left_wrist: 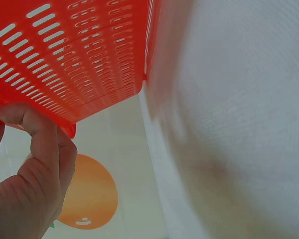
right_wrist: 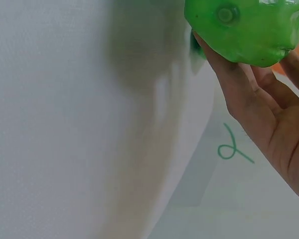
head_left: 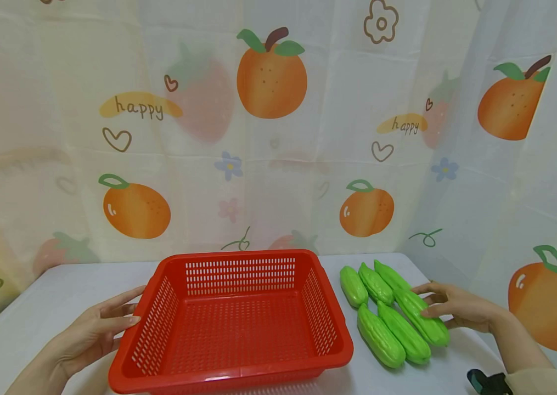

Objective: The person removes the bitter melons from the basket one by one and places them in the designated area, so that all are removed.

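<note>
A red plastic basket (head_left: 243,373) with slotted walls stands in the middle of the white table, nothing inside it. On its left side, my left hand (head_left: 91,333) holds the rim, thumb on top; the left wrist view shows curled fingers (left_wrist: 35,129) at the rim of the slotted wall. To the right of the basket lie several bright green, ridged bitter melons (head_left: 381,336), bunched in two rough rows. My right hand (head_left: 466,308) grips the rightmost bitter melon (head_left: 421,318), thumb and fingers around its side. Its rounded end (right_wrist: 244,30) shows in the right wrist view.
The white table (head_left: 76,285) runs back to a curtain (head_left: 318,137) printed with oranges, hearts and flowers, which also closes off the right side. A black device (head_left: 489,382) sits at my right wrist near a pale sleeve (head_left: 540,382).
</note>
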Action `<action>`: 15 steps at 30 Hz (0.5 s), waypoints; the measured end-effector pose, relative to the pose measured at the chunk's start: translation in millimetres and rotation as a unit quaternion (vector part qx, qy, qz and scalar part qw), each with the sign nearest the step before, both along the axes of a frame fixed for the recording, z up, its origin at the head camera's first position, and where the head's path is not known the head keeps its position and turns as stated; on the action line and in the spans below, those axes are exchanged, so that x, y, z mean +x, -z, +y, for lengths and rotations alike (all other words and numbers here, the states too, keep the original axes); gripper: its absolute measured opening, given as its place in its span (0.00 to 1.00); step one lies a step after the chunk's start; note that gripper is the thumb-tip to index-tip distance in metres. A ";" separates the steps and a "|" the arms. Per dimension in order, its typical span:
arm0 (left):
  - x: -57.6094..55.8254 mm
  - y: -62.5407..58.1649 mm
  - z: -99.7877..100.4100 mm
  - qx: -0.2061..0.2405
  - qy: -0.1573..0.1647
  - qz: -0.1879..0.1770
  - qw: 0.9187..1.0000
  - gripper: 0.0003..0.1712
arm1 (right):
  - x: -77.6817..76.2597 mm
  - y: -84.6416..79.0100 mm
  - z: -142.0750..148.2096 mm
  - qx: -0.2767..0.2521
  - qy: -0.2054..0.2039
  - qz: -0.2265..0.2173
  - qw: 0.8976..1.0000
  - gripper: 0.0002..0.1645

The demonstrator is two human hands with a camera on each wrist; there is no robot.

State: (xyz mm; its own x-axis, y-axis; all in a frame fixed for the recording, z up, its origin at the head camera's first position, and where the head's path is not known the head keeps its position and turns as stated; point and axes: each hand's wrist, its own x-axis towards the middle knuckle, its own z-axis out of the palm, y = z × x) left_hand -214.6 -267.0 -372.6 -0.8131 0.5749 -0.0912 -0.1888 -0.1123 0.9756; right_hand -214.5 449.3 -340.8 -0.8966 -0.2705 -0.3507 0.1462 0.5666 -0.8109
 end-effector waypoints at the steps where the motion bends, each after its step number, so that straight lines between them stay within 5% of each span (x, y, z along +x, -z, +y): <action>1: 0.2 0.3 -0.2 0.002 0.002 0.002 1.000 0.29 | 0.4 0.7 0.8 0.002 0.002 -0.002 1.000 0.41; 15: -0.1 1.3 0.1 0.013 0.012 0.011 1.000 0.30 | 0.9 12.8 7.8 -0.035 -0.007 -0.021 0.999 0.39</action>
